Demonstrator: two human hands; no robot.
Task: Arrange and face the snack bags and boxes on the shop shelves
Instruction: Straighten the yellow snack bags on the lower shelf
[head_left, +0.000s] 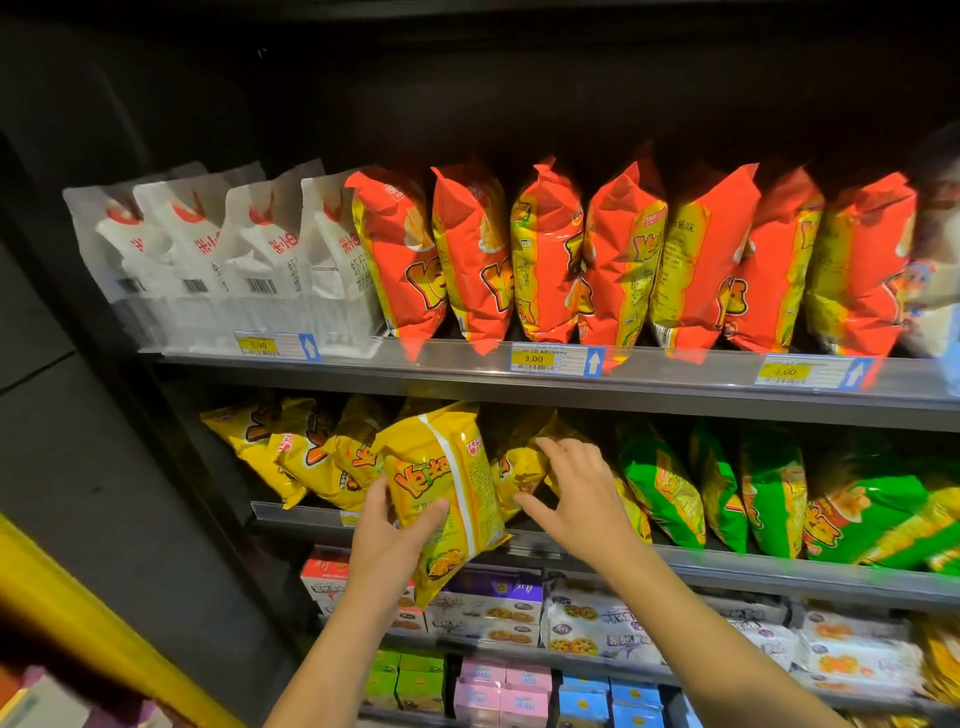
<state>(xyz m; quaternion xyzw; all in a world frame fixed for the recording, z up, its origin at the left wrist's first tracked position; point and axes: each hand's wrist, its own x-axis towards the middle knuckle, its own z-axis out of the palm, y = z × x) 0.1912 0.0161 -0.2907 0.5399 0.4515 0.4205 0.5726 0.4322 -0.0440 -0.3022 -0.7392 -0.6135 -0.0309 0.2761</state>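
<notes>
Item: yellow snack bag (447, 499), tilted, before the middle shelf (727, 569) edge, 6 o'clock of frame centre. Left hand (395, 530): fingers and thumb curled round its lower part. Right hand (579, 488), at bag's 3 o'clock: fingers spread, resting on shelved yellow bags (514, 467).

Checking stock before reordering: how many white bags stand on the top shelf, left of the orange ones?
4 white bags, side by side at the left end of the top shelf: leftmost, second, third, fourth beside the orange bags. Others may be hidden behind them.
</notes>
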